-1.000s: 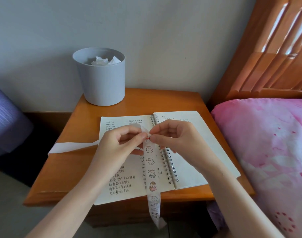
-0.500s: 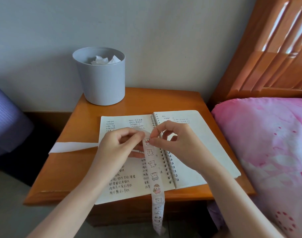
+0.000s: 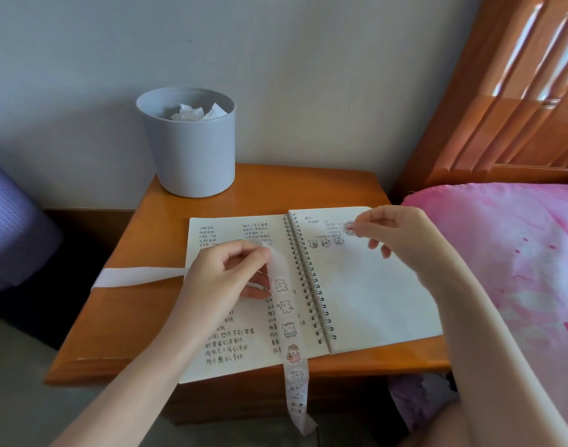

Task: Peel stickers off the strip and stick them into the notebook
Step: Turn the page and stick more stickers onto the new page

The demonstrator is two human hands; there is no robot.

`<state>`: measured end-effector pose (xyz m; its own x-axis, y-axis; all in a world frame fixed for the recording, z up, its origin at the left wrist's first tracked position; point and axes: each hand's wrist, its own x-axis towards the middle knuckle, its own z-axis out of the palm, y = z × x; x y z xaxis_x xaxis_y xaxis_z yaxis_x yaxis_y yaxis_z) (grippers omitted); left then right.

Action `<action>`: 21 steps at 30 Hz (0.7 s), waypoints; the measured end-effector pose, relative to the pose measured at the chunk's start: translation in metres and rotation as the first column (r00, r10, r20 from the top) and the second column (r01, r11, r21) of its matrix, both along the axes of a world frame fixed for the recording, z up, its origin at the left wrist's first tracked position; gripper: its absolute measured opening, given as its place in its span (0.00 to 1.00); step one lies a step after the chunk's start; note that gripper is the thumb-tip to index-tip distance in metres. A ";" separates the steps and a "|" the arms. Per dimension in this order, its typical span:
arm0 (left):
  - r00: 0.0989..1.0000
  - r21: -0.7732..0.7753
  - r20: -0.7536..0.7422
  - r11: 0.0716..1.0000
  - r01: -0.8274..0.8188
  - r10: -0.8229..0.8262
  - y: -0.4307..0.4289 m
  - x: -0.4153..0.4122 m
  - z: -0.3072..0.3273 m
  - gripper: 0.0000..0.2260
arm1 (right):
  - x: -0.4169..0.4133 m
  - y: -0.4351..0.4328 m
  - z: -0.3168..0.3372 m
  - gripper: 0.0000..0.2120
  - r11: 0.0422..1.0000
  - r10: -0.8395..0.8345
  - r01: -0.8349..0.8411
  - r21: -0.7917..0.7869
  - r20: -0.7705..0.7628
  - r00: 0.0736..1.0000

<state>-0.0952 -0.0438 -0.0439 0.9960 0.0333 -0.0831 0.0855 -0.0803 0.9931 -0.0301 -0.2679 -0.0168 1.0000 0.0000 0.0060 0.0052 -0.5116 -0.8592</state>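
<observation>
Your left hand [image 3: 223,275] pinches sticker strip [image 3: 284,304] over notebook [image 3: 373,301] left page; strip end hangs off table [image 3: 121,333] front. Your right hand [image 3: 395,235] pinches peeled sticker [image 3: 349,227] above right page.

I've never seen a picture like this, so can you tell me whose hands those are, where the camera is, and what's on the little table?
There is no machine here, just a person. The camera sits on their head and looks down, so you see their own two arms reaching out. On the wooden table lies an open spiral notebook, and behind it stands a grey bin with crumpled paper inside. The left hand pinches a long sticker strip with little animal pictures; it hangs over the table's front edge. The right hand pinches one small peeled sticker above the right page, near three stickers already stuck there. The pink thing at the right is bedding.
</observation>
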 end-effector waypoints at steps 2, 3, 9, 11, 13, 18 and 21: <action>1.000 0.018 -0.010 1.000 0.008 -0.008 0.000 0.001 -0.001 0.06 | 0.008 -0.008 -0.004 0.05 0.996 -0.068 0.067 -0.056 -0.007 0.998; 1.000 0.029 -0.012 1.000 0.012 -0.012 0.001 0.001 -0.002 0.06 | 0.010 -0.010 -0.006 0.05 0.995 -0.078 0.077 -0.065 -0.010 0.997; 0.999 0.039 -0.021 0.999 0.027 -0.027 0.001 0.002 -0.004 0.06 | 0.018 -0.008 -0.018 0.03 0.992 -0.090 0.087 -0.088 -0.033 0.995; 0.999 0.038 -0.024 0.999 0.030 -0.029 0.001 0.002 -0.004 0.06 | 0.019 -0.007 -0.019 0.02 0.992 -0.097 0.093 -0.082 -0.043 0.994; 0.999 0.040 -0.024 0.999 0.030 -0.029 0.001 0.002 -0.005 0.06 | 0.019 -0.007 -0.020 0.02 0.993 -0.100 0.096 -0.073 -0.049 0.994; 0.999 0.045 -0.020 0.999 0.030 -0.029 0.001 0.003 -0.005 0.06 | 0.020 -0.007 -0.022 0.01 0.992 -0.101 0.097 -0.078 -0.059 0.993; 0.999 0.045 -0.021 0.999 0.029 -0.028 0.001 0.003 -0.006 0.06 | 0.021 -0.008 -0.023 0.01 0.991 -0.101 0.096 -0.092 -0.052 0.994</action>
